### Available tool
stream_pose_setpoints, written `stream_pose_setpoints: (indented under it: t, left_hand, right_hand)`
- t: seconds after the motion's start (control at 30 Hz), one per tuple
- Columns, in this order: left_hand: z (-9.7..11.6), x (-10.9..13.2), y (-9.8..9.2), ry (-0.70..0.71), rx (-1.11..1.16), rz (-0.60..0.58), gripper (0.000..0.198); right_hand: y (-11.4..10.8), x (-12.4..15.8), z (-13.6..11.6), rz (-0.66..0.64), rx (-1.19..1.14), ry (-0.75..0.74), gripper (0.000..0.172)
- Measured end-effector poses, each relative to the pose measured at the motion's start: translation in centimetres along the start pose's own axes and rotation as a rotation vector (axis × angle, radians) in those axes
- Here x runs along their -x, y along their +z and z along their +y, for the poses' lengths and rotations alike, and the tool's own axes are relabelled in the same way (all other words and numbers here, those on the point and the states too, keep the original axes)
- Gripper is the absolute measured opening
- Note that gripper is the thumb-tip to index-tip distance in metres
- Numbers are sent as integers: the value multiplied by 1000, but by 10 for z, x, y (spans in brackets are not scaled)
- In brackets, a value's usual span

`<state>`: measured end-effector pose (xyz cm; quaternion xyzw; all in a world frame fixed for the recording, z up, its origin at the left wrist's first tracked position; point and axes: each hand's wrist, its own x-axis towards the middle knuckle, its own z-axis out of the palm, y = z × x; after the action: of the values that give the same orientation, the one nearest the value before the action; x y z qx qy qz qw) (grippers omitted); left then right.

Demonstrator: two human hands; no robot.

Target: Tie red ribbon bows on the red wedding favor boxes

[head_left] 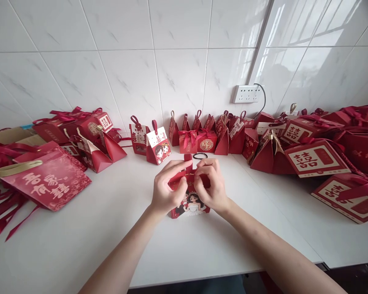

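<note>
A small red gift box [194, 208] printed with a cartoon bride and groom stands upright on the white table in front of me. A red ribbon loop [188, 158] sticks up from its top. My left hand [171, 188] is closed at the upper left of the box, its fingertips at the base of the loop. At the upper right my right hand [212, 183] pinches the box's top edge, thumb against the forefinger. A thin light cord shows between the hands. My fingers cover much of the upper part of the box. Just behind it lies a black ring-shaped band [200, 155].
Two cartoon-printed gift boxes [158, 147] stand behind to the left. Several red boxes [207, 141] line the tiled wall. Flat red bags [49, 175] and ribbons lie at the left; piled boxes [317, 157] fill the right. A power strip [247, 94] is on the wall.
</note>
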<state>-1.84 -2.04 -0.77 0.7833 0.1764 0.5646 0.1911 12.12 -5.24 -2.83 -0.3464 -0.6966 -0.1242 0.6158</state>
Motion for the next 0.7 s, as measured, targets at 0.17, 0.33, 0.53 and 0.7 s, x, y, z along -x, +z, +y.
stream_pose_setpoints:
  t: [0.17, 0.33, 0.53, 0.7]
  left_hand:
    - [-1, -1, 0, -7, 5, -2, 35]
    - [-2, 0, 2, -40, -10, 31, 29]
    - [-3, 1, 3, -73, -34, 57, 26]
    - [-3, 1, 4, -39, -29, 53, 26]
  right_hand:
    - [0, -1, 1, -1, -24, 65, 21]
    - [0, -1, 1, -17, -13, 88, 17]
    - [-1, -3, -1, -34, -70, 185, 9]
    - [-2, -4, 0, -31, -117, 189, 7]
